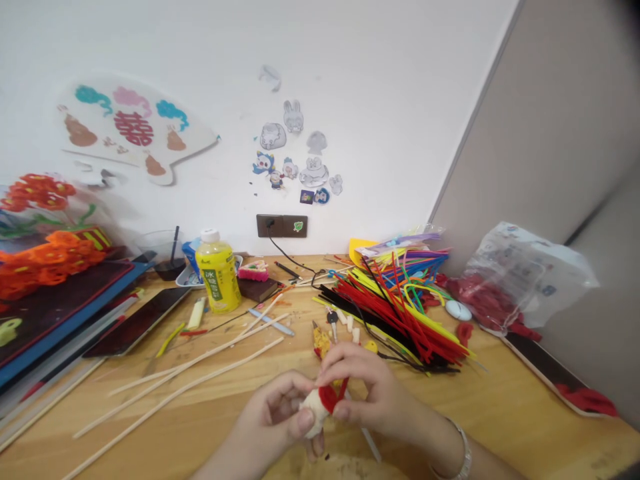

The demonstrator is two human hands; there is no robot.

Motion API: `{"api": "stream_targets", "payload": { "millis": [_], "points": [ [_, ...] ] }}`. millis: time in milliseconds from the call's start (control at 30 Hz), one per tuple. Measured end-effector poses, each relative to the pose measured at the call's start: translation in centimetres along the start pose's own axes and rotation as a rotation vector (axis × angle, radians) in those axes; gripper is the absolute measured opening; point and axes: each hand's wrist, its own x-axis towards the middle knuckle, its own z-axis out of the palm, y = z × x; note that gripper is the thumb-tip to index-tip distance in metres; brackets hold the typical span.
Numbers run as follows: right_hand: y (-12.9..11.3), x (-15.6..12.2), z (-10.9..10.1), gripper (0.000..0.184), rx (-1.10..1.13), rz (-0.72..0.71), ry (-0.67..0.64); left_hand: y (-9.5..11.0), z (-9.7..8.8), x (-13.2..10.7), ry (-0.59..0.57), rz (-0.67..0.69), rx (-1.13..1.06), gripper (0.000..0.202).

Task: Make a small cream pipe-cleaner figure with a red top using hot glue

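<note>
In the lower middle of the head view, my left hand [280,410] is closed around a small cream-coloured fuzzy piece [314,408]. A red fuzzy patch [328,399] covers its right end. From that patch a red pipe cleaner [343,388] sticks up, pinched by the fingers of my right hand [365,383]. A silver bangle [465,453] circles my right wrist. Just beyond my fingers lie a yellow, partly hidden small item [321,339] and a key [333,317]. Part of the cream piece is hidden behind my fingers.
A heap of coloured pipe cleaners [395,313] lies at the back right, near a plastic bag [525,273]. Long cream pipe cleaners [185,387] stretch across the left. A yellow bottle [217,273], a phone [137,323] and orange fuzzy flowers [55,253] stand or lie further left.
</note>
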Motion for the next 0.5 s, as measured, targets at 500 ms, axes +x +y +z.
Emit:
{"api": "stream_targets", "payload": {
  "millis": [500],
  "points": [
    [0.3, -0.3, -0.2, 0.036, 0.027, 0.096, -0.079, 0.9, 0.6, -0.3, -0.053, -0.042, -0.028, 0.023]
  ]
}}
